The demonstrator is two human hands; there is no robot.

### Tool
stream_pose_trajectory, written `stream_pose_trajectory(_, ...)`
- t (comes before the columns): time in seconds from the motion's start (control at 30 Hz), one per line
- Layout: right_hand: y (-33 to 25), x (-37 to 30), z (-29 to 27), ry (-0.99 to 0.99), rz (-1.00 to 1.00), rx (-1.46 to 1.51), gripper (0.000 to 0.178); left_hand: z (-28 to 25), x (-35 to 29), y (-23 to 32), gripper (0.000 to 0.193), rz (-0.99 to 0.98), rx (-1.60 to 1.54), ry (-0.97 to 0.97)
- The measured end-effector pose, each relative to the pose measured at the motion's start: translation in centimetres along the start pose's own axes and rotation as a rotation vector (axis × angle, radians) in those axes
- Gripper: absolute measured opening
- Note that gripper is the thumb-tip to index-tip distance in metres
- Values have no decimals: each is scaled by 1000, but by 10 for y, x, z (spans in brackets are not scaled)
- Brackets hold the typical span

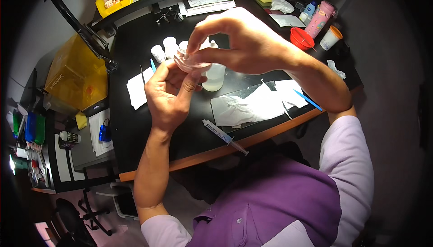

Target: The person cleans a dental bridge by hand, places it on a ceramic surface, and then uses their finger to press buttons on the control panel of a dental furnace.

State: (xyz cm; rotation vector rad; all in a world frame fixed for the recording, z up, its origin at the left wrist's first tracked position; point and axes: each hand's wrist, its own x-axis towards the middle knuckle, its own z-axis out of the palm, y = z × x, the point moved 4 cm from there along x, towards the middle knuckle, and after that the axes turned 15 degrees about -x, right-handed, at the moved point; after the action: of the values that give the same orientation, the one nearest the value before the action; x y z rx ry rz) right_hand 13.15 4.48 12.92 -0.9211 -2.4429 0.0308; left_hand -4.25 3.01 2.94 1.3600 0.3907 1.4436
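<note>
My left hand (167,91) holds a small, pale pinkish, curved piece, perhaps a dental cast (193,66), up over the table, its fingers and thumb closed around the lower edge. From above, my right hand (239,44) reaches across with thumb and index finger brought together at the piece's top. Whatever lies between those fingertips is too small to make out. A translucent bottle (214,78) stands just behind the hands, beside several white jars (170,46). Closer to me are a labelled syringe (224,136) and crumpled white tissue (252,105) on a glass plate (219,112).
A blue stick (308,100) lies by the tissue. At the right stand a red bowl (297,37), a pink bottle (321,18) and a cup (330,38). White paper (136,90) lies left, near a transparent yellow box (76,73). A black lamp arm (74,19) reaches in.
</note>
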Motion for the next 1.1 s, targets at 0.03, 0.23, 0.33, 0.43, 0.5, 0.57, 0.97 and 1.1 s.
stream_pose_trajectory(0.03,3,-3,-5,17,26,59,20,-1,-1,-1,27,-22,-19,-9)
stream_pose_trajectory(0.23,96,-78,-5,67,436,-117,11,7,-2,-9,23,-136,-143,-68)
stream_pose_trajectory(0.33,104,-97,16,15,603,-152,13,5,-5,-13,24,-182,-202,-94)
stream_pose_trajectory(0.43,105,-101,22,-70,672,-166,16,5,-6,-17,24,-214,-219,-120)
stream_pose_trajectory(0.5,108,-106,27,-44,678,-151,16,5,-7,-20,24,-237,-233,-118)
stream_pose_trajectory(0.57,110,-107,32,-19,668,-160,15,4,-7,-20,24,-252,-244,-122)
stream_pose_trajectory(0.97,80,-105,21,110,602,73,10,10,-10,-25,21,-343,-225,-144)
stream_pose_trajectory(1.1,38,-102,39,116,392,624,8,13,-13,-25,20,-388,-242,-154)
